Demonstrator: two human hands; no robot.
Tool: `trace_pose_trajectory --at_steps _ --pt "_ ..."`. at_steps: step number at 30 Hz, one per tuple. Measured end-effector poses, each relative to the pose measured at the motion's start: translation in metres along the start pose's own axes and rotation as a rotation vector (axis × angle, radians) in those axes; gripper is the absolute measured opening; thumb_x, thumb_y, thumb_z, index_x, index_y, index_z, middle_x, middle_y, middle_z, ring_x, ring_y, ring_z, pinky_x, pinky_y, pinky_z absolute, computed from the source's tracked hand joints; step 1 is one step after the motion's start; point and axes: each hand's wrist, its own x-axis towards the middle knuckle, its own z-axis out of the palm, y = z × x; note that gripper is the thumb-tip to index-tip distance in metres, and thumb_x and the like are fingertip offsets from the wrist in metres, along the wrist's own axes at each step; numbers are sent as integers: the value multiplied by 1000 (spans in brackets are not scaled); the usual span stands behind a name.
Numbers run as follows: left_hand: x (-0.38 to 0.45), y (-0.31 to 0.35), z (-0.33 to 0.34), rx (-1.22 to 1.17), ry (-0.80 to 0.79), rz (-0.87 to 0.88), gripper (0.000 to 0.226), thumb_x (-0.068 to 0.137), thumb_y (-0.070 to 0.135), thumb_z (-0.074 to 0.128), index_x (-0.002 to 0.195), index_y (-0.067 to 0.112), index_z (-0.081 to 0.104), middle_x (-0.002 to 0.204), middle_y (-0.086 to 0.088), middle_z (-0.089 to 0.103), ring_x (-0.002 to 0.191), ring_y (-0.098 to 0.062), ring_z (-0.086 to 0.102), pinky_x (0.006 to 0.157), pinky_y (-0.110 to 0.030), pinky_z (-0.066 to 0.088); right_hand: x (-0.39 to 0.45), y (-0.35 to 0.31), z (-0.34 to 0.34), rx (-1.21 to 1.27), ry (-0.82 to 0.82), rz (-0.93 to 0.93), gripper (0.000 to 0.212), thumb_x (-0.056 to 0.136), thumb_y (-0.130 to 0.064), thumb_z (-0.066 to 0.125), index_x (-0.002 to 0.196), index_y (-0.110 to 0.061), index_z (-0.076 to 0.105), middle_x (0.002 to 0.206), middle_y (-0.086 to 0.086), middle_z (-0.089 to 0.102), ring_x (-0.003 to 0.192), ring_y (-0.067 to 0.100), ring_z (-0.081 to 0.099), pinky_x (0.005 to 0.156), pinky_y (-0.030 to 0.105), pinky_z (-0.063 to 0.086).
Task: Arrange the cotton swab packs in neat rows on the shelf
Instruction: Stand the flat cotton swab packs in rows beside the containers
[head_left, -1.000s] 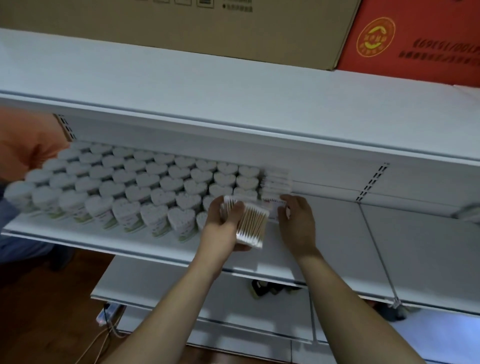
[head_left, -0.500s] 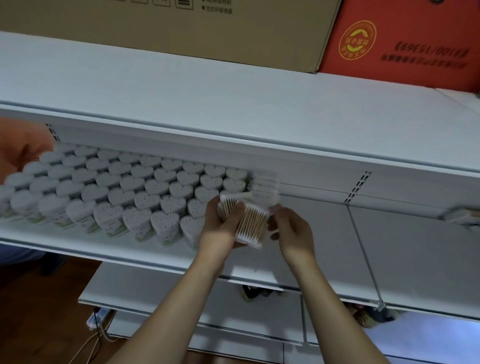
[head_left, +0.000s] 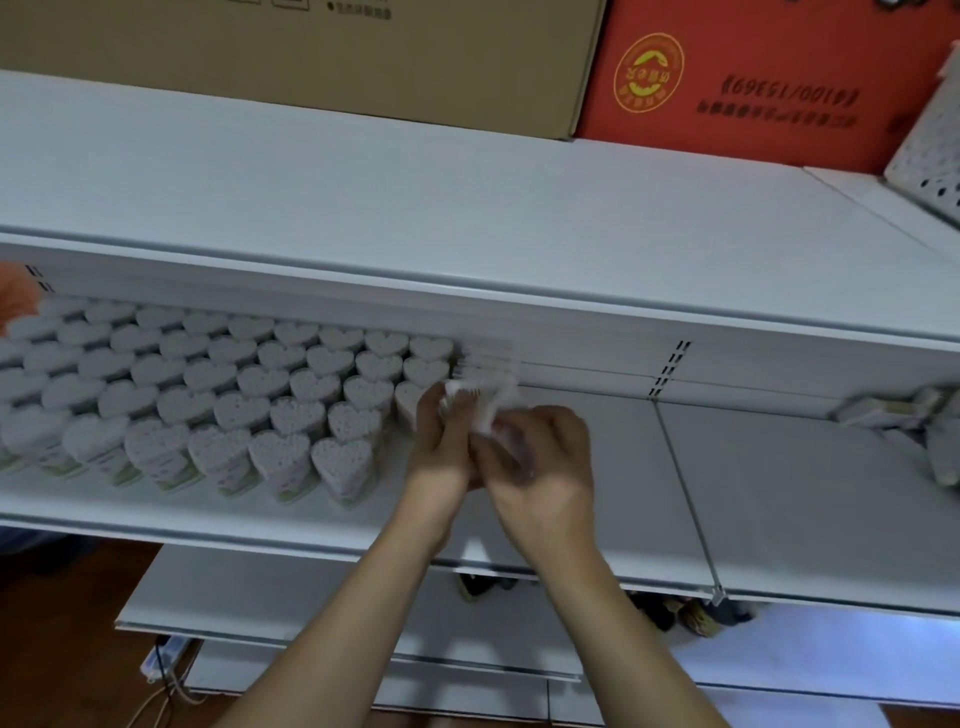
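Head view. Cotton swab pack (head_left: 485, 410), blurred, held between left hand (head_left: 441, 447) and right hand (head_left: 540, 462), both curled round it, just above the middle shelf (head_left: 779, 493). Long axis: cannot tell. Target: bare board just right of the heart-shaped swab tubs (head_left: 291, 395), in front of the flat packs (head_left: 485, 361) stacked at the back wall; away and slightly left of the grip, left hand nearer. Upper shelf: brown carton (head_left: 311, 52), red carton (head_left: 753, 78).
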Motion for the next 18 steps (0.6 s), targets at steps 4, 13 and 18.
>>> trace_pose_trajectory --at_steps 4,13,18 --pt "4 0 -5 -53 -16 -47 42 102 34 55 142 30 43 130 -7 63 102 -24 72 71 -44 62 -11 15 0 155 -139 53 28 95 -30 55 110 -20 77 133 1 54 129 16 50 104 26 43" --pt "12 3 -14 -6 72 13 21 102 17 56 109 37 56 107 2 71 81 -13 74 56 -36 59 14 26 -25 230 -617 334 61 91 -29 70 139 -55 43 127 -16 59 109 -2 59 91 21 52" --pt "13 7 -26 21 167 68 19 104 20 53 121 29 48 105 14 60 87 -6 64 57 -37 62 11 48 -18 175 -453 369 56 93 -24 64 135 -55 45 126 -12 60 103 4 62 89 27 54"
